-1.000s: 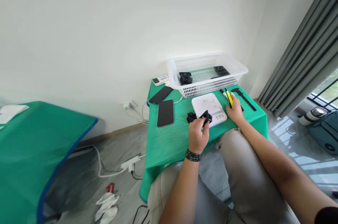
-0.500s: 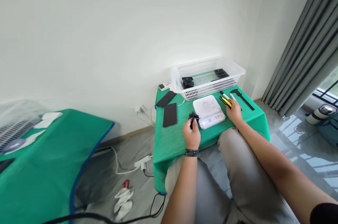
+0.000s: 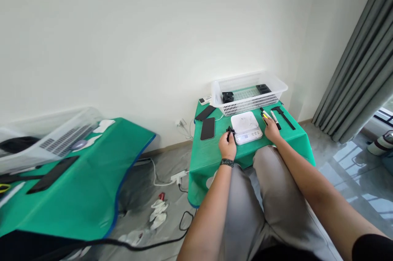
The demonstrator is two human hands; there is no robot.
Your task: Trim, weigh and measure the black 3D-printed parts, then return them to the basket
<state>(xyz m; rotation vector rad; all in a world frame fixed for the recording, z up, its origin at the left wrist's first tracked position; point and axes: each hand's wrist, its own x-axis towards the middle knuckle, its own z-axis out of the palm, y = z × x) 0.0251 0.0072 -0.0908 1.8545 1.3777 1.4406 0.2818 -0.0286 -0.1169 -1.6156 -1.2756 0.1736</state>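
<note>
My left hand (image 3: pixel 227 146) is closed around a small black plastic part (image 3: pixel 230 132) just left of a white digital scale (image 3: pixel 245 127) on a small green-covered table (image 3: pixel 211 154). My right hand (image 3: pixel 272 130) rests on the cloth right of the scale, its fingers on a yellow marker (image 3: pixel 264 116) that lies among other pens. Both forearms reach out over my lap.
A white slotted basket (image 3: pixel 249 91) with black parts stands at the table's back. Two dark phones (image 3: pixel 208 128) lie to the left, a black caliper (image 3: pixel 283 116) to the right. A second green table (image 3: pixel 76 179) is at left, cables and a power strip (image 3: pixel 178 177) on the floor, grey curtains (image 3: pixel 359 68) at right.
The camera has pulled back and swung left, showing more of the left table. My left hand moved the black part from over the scale down to its left edge.
</note>
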